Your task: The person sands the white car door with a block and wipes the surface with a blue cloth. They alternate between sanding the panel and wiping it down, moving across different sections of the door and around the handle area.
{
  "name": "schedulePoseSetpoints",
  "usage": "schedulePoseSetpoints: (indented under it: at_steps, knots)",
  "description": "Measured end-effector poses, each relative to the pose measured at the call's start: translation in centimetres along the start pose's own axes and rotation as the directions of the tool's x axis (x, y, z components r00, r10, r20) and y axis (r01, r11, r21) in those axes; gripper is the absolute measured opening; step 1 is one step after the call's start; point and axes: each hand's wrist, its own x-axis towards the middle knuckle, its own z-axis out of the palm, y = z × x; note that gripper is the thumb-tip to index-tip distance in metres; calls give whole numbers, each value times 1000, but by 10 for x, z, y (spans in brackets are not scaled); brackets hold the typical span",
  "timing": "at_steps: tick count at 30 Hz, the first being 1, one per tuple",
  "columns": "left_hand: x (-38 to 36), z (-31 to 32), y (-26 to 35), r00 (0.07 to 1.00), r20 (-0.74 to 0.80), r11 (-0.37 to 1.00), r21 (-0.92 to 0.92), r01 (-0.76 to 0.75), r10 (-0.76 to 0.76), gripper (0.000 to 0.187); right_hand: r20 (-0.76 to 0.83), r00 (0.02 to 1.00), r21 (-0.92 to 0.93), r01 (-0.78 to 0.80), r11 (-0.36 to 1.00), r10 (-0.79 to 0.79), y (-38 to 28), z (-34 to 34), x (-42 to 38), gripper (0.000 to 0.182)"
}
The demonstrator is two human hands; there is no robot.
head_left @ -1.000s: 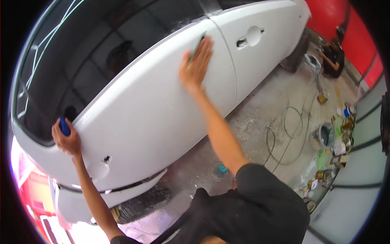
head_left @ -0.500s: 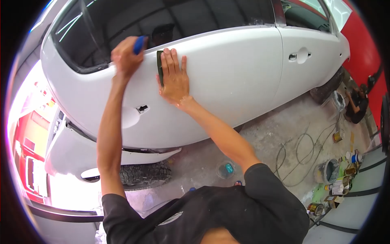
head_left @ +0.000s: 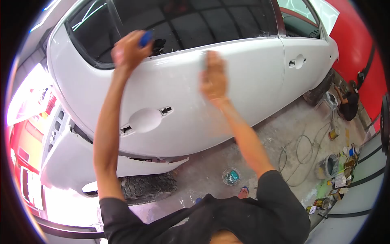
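My left hand (head_left: 131, 49) is closed round a blue object (head_left: 145, 38), held near the lower edge of the dark car window (head_left: 195, 20). What the object is I cannot make out. On the upper part of the white car door (head_left: 183, 89), my right hand (head_left: 215, 77) is smeared by motion, with a dark pad (head_left: 205, 65) along its left side. Below my hands, the door has a round handle recess (head_left: 145, 120) with openings at both ends.
A clear bowl with a teal item (head_left: 234, 175) stands on the floor. Buckets (head_left: 327, 166), cans (head_left: 323, 203) and a hose (head_left: 302, 150) lie at the right. Another person (head_left: 348, 101) crouches by the far wheel. A black tyre (head_left: 150, 187) is below the door.
My right hand has moved right along the door with the dark pad. The blue object has shifted slightly right and up with my left hand. The view of the car has shifted too.
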Motion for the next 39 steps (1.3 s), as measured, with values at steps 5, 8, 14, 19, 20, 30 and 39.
schedulePoseSetpoints:
  at_steps: [5, 8, 14, 19, 20, 30, 39]
  knots:
    - [-36, -44, -64, 988, -145, 977, 194, 87, -59, 24, -159, 977, 31, -142, 989, 145, -55, 48, 6, 71]
    - [-29, -45, -53, 998, 54, 987, 162, 4, -13, 20, 58, 981, 292, 161, 943, -185, -176, 64, -3, 75]
    - [-66, -65, -88, 991, -109, 996, -37, -83, 79, 19, -118, 989, -98, -105, 990, 93, -26, 18, 3, 73]
    - [-58, -58, -73, 999, -44, 995, 99, 9, -4, 21, 155, 977, 262, 100, 960, -144, -152, 65, -5, 80]
    - [-60, -56, -76, 997, -71, 998, 67, -7, 12, 19, 174, 952, 268, 202, 942, -253, -173, 68, -7, 83]
    - [-72, -51, -64, 994, -110, 996, 90, 18, -8, 23, -277, 761, -18, -614, 789, 586, 48, 14, 6, 77]
    - [-83, -52, -67, 984, -173, 999, 16, -44, 46, 26, -136, 921, -106, -379, 919, 364, -8, 24, -26, 77]
